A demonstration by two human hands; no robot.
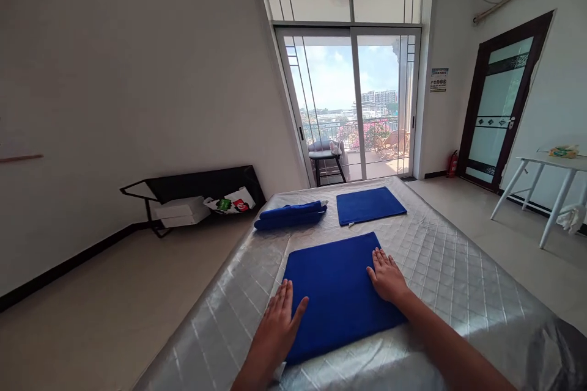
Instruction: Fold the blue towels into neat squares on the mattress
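A flat blue cloth [337, 302], roughly rectangular, lies spread on the mattress in front of me. My left hand [280, 321] rests along its left edge with fingers stretched out and thumb apart. On the right edge lies my right hand [386, 275], palm down and fingers extended. A small white tag [279, 371] pokes out at the cloth's near left corner. Farther back, a second flat blue cloth [370, 205] lies to the right. Beside it on the left is a stack of folded blue cloths [290, 216].
The mattress [440, 256] has a shiny quilted cover. Along the left wall stands a black frame [208, 182] with white boxes [181, 212] and a printed bag [233, 201]. A stool [326, 162] stands near the sliding glass door [321, 85]. At right is a white table [550, 162].
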